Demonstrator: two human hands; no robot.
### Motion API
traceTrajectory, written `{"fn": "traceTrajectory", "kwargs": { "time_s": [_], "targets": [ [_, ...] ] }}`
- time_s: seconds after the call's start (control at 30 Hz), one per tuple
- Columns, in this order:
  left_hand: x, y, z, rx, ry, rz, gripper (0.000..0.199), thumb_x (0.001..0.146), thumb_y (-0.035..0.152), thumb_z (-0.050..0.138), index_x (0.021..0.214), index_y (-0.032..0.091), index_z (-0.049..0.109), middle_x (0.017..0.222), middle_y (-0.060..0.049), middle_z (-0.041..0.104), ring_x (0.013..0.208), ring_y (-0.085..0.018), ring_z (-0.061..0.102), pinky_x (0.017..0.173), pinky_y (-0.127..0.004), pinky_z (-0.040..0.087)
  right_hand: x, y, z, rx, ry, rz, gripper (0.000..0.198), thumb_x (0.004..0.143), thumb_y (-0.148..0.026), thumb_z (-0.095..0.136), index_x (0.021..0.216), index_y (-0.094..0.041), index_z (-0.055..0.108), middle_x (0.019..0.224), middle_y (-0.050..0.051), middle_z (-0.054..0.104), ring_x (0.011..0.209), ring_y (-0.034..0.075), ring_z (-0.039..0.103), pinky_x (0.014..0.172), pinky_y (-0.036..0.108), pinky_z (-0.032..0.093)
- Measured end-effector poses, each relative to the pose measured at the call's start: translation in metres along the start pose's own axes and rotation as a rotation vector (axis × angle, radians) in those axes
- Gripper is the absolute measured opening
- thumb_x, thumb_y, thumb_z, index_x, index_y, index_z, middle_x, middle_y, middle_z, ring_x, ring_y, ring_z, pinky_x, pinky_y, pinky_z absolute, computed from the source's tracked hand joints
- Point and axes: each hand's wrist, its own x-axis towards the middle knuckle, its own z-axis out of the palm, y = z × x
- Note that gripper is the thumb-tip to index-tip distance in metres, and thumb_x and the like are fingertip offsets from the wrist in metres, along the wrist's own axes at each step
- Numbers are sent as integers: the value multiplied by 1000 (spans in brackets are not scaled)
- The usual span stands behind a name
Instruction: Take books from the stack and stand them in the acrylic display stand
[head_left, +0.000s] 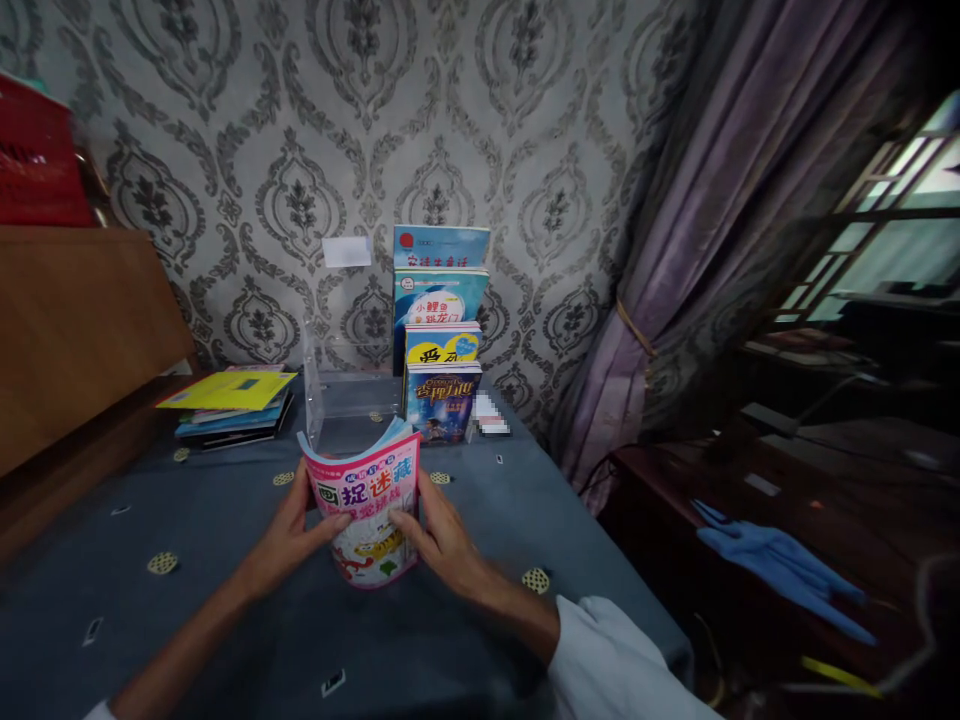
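Note:
Between my two hands a pink-covered picture book (371, 560) with Chinese lettering stands upright above the table, bent into a curve. My left hand (296, 525) grips its left edge, thumb pressed on the front cover. On the right edge my right hand (442, 530) does the same, thumb also on the cover; the fingers behind are hidden. Just beyond the book is a clear acrylic book rack (352, 380), its left side showing bare tiers. Its right side carries several books in steps, with a blue-purple book (442, 400) in front and a light-blue one (442, 245) at the back.
A stack of books topped by a yellow one (232, 390) lies at the left of the dark cloth-covered table (247, 660). A wooden cabinet (82, 320) bears a red bag (37, 160). Blue gloves (780, 560) rest on a dark surface at right, past the purple curtain (675, 230).

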Motion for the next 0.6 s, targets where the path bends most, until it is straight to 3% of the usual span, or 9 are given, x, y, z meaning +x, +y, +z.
{"fn": "traceTrajectory", "kwargs": {
  "time_s": [0.13, 0.23, 0.4, 0.6],
  "targets": [
    [-4, 5, -12, 90, -52, -6, 66, 55, 26, 93, 115, 31, 66, 117, -5, 73, 115, -31, 66, 102, -41, 55, -6, -3, -11, -116, -33, -32, 53, 101, -42, 50, 150, -23, 39, 136, 13, 62, 125, 30, 57, 109, 52, 45],
    [-5, 1, -21, 182, -106, -1, 62, 60, 28, 91, 116, 30, 64, 115, -7, 73, 105, -28, 69, 93, -37, 59, -11, -6, -17, -105, -70, -31, 54, 102, -38, 48, 153, -23, 34, 140, 14, 60, 127, 29, 56, 109, 51, 46],
    [-7, 4, -26, 387, -183, -35, 70, 72, 46, 83, 131, 29, 50, 119, -7, 71, 102, -28, 69, 86, -40, 60, -13, -20, -26, -41, -150, 50, 52, 101, -26, 48, 151, -23, 33, 134, 12, 63, 120, 26, 61, 102, 45, 52],
    [-12, 1, -24, 560, -181, 55, 74, 82, 56, 71, 142, 26, 40, 110, -7, 71, 91, -28, 71, 80, -41, 61, -16, -22, -27, -61, -104, 76, 51, 101, -27, 47, 151, -27, 34, 133, 12, 62, 123, 27, 59, 106, 50, 50]
  ]
}}
